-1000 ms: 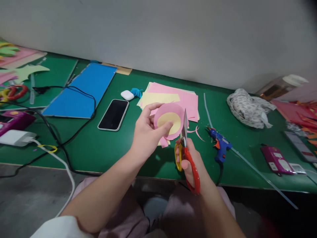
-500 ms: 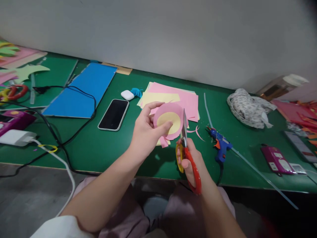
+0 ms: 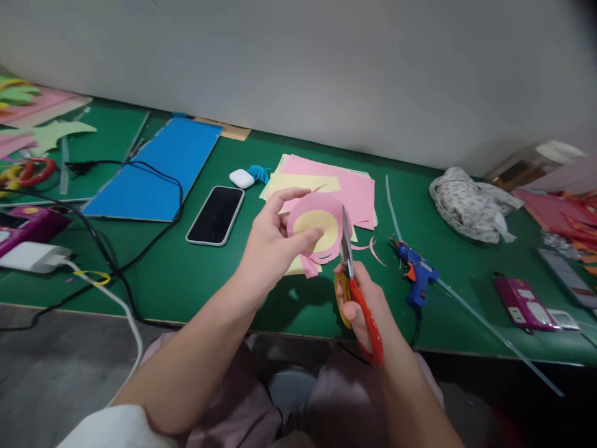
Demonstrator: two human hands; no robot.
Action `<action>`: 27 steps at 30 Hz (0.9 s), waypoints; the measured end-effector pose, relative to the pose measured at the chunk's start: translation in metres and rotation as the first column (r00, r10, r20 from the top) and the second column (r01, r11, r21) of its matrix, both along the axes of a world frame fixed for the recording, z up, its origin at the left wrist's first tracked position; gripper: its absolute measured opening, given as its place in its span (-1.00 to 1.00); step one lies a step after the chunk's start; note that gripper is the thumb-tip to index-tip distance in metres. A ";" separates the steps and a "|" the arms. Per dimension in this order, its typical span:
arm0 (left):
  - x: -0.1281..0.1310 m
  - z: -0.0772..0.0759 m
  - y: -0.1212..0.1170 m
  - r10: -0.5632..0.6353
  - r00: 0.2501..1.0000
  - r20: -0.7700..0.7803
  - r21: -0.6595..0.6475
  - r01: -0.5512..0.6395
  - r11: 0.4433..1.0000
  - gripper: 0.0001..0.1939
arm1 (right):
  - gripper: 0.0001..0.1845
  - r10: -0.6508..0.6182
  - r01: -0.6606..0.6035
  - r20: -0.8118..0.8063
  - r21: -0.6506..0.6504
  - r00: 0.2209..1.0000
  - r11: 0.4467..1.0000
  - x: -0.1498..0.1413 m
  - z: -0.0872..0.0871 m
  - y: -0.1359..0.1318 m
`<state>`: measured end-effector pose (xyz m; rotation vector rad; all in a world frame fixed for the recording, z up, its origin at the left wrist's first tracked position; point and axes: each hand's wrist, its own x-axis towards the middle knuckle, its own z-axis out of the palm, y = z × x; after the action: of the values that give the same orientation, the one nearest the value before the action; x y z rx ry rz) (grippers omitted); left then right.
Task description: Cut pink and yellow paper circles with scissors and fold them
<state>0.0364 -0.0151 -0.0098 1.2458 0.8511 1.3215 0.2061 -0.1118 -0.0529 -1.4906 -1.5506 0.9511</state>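
Observation:
Between the thumb and fingers of my left hand is a round pink paper disc with a smaller yellow circle on its face. My right hand is wrapped round the handles of scissors, one handle red, the other yellow. Their blades point away from me and lie against the disc's right edge. Behind and beneath my hands is a stack of pink and yellow paper sheets. Thin curled pink offcuts lie on the table right of the blades.
A phone, a white case and a blue board are on the left, with black cables across. On the right lie a blue glue gun with a long glue stick, a patterned cloth bundle and a purple device.
The scissors have shifted slightly right and the blade tip now overlaps the disc's right rim. The disc has turned or moved a little left in my left hand.

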 end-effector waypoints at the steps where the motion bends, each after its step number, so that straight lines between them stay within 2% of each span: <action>1: -0.001 0.000 0.000 0.002 1.000 -0.013 0.003 -0.002 1.000 -0.47 | -0.05 -0.012 0.012 -0.031 -0.016 0.999 1.000 0.000 0.001 0.000; 3: -0.002 0.001 0.000 0.003 0.999 -0.033 0.012 -0.002 1.000 -0.47 | -0.05 -0.031 0.028 -0.082 -0.046 0.996 0.999 0.000 0.003 0.000; 7: -0.004 0.001 0.001 -0.002 0.999 -0.043 0.014 0.002 1.000 -0.46 | -0.05 -0.027 0.023 -0.080 -0.059 0.996 0.998 0.000 0.005 0.001; 22: -0.010 0.000 0.005 -0.021 0.993 -0.112 -0.001 0.021 1.000 -0.45 | -0.03 0.012 -0.011 0.020 -0.051 1.000 0.999 0.007 0.005 -0.001; 27: -0.011 0.004 0.004 -0.028 0.988 -0.150 -0.032 0.024 0.999 -0.44 | -0.01 0.022 -0.018 0.066 -0.056 0.998 0.998 0.008 0.005 -0.001</action>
<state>0.0250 -0.0115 -0.0059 1.3416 0.9544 1.2007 0.2139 -0.1125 -0.0481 -1.5624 -1.6014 0.9712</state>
